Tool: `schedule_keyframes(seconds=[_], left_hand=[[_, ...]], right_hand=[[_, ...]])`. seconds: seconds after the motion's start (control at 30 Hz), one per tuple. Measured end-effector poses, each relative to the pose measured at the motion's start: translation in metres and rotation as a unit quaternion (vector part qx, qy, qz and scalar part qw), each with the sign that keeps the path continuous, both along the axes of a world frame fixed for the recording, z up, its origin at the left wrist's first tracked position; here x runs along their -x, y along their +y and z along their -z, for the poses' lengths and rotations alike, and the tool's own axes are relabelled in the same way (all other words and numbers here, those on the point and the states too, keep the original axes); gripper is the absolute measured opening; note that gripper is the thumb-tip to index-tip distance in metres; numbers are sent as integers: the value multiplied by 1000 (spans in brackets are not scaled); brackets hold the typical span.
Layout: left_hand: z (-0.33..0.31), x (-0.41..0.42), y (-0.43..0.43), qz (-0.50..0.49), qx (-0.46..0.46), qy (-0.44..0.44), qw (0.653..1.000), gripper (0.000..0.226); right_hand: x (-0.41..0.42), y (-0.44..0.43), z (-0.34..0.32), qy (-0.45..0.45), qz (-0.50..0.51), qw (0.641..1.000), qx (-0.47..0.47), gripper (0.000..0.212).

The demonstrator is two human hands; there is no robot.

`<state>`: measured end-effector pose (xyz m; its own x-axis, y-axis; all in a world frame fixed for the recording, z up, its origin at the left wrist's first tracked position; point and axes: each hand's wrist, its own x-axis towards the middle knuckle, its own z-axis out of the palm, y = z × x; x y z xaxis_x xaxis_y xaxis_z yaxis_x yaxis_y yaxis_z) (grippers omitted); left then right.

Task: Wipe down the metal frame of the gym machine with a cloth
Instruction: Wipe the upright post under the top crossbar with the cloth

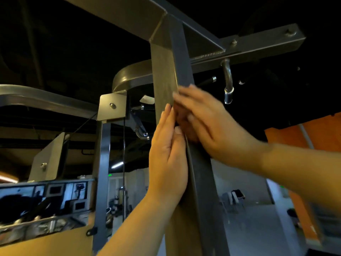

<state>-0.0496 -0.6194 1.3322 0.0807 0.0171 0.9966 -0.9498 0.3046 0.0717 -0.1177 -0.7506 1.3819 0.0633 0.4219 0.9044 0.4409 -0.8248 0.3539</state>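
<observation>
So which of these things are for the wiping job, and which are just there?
For the job:
- upright metal post
- left hand, flat against the post
- right hand, blurred, on the post
- a cloth: none clearly visible

Just there:
- curved handle hanging from the top bar
- bolted plate
- orange wall

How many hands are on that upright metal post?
2. The left hand lies flat on the left face of the post; the right hand reaches across from the right side, just above it.
</observation>
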Motion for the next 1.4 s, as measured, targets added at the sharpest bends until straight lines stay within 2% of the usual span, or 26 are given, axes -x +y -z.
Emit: schedule_keyframes(seconds=[0.07,0.13,0.2,0.3,0.4,0.5,0.6,0.7,0.77,0.9,0.97,1.13,1.27,1.4], left_hand=[[2,1,-1,-10,0,25,1000,44],[3,2,0,-1,-5,42,999,44],[3,3,1,17,-13,49,999,46],[5,7,1,17,-11,71,997,46],[7,12,0,-2,-4,86,996,50],[7,17,-2,-21,12,114,993,54],[12,22,-3,-2,3,131,991,56],[19,26,-1,24,-24,119,992,52],[21,27,-1,29,-33,114,993,46],[19,19,1,-45,-13,106,993,53],[6,18,1,-78,3,88,993,53],[-16,23,-6,-24,-11,57,998,51],[-9,21,-6,-9,-6,56,998,45],[-12,18,-4,21,2,54,998,48]], right_hand=[[-2,5,-23,10,-26,998,-60,49],[-5,10,-24,9,-33,997,-75,50],[-6,10,-3,-10,-17,999,-48,51],[-8,-4,35,-48,0,998,47,48],[-2,-18,23,-14,5,994,110,49],[3,-12,-12,33,-26,998,47,50],[3,1,-8,41,-40,998,-7,52],[0,5,23,6,-25,999,45,53],[2,0,18,10,-26,996,81,51],[4,-1,-19,-3,-1,999,35,52],[0,4,-23,24,-36,999,-14,53],[-14,1,18,36,-147,983,-105,51],[-16,-2,57,35,-127,987,-93,50],[-4,-4,32,90,-110,986,-87,51]])
